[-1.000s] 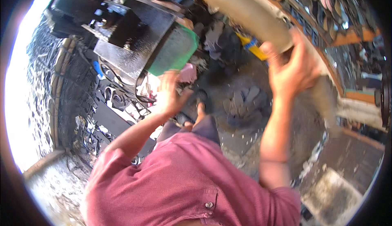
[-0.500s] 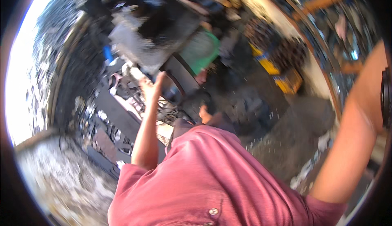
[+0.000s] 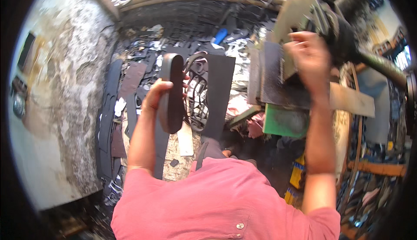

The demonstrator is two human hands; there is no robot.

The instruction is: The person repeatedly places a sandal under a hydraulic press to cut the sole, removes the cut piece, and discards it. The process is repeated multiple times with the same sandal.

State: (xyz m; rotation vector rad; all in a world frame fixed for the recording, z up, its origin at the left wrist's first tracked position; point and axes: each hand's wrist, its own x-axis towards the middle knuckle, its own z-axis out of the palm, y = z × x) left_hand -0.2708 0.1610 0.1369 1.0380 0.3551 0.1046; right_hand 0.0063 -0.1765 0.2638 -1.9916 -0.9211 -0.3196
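Note:
My left hand (image 3: 155, 93) is closed around a thick dark shoe sole (image 3: 173, 94), standing on end, thumb on one side and fingertips showing on the other. Behind the sole and to its right lies a dark sheet (image 3: 218, 94) of material. My right hand (image 3: 309, 55) is raised in front of a metal machine (image 3: 297, 16) at the upper right. Its fingers are curled and smeared by motion, so whatever they may hold is hidden. Below that hand is a dark block (image 3: 276, 77) on the machine's table, with a green panel (image 3: 284, 123) underneath.
Cut dark strips and scraps (image 3: 110, 114) cover the bench at left and behind the sole. A blue object (image 3: 220, 36) lies among the far scraps. A stained wall (image 3: 65, 88) rises at left. A metal bar (image 3: 382, 70) juts right from the machine, above shelving (image 3: 378, 168).
The view has turned, bringing the machine to the right. My right hand has come from outside the picture to the machine. My left hand now shows plainly with the shoe sole in it.

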